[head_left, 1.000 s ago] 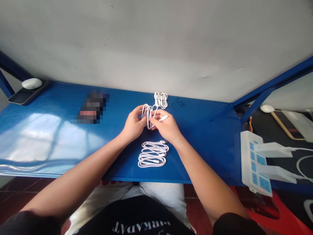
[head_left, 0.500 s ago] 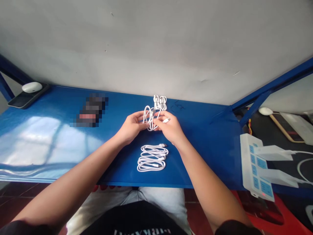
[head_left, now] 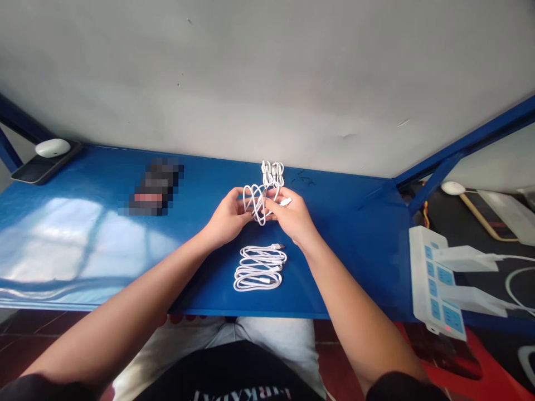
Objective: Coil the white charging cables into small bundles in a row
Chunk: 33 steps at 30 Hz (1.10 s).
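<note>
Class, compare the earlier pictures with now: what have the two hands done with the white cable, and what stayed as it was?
The left hand and right hand still hold the white cable, its loops now spread slightly wider between them. The coiled cable and small bundle on the blue table stayed as they were.

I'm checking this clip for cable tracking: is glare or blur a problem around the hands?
In the head view, broad pale glare washes over the blue desktop, but it stays left of the left hand and right hand. The white cable looks sharp, its loops distinct; a pixelated patch hides something further left.
</note>
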### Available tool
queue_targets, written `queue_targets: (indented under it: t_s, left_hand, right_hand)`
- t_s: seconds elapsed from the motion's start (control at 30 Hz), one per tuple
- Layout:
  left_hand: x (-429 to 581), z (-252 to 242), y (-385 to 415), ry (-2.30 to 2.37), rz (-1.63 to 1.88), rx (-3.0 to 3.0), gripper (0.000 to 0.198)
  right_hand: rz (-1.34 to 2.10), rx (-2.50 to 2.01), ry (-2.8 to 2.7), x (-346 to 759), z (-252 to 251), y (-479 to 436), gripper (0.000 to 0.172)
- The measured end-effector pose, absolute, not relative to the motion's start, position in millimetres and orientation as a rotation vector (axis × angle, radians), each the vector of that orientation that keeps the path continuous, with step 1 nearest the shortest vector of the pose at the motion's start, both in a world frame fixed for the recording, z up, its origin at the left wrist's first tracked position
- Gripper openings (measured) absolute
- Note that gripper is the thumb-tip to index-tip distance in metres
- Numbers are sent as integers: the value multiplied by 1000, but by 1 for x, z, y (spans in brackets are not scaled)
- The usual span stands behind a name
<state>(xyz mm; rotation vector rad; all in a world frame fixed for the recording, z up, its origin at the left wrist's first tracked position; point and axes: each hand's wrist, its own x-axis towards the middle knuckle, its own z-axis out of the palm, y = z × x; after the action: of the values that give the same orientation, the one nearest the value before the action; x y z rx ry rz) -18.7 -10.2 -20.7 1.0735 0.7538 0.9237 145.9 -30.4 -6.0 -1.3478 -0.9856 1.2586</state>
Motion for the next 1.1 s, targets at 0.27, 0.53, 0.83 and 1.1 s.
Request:
queue_targets:
  t_s: [0.27,0.53,0.83,1.1]
  left_hand:
    - [-20,-20,-11,781,847,1399,37]
    - [-24,-15,-10,759,786,1265,44]
    - [-28,-7,-8,784,774,1274,38]
    - [-31,-11,-4,787,810,1285,27]
  right_hand:
    - [1256,-1367,-981,146,-5,-29,45]
    - [1441,-1219,-914,151,2,-34,43]
    - [1560,-1164,-869,155,1,-34,44]
    - [1574,-1158,-869,158,13,-36,36]
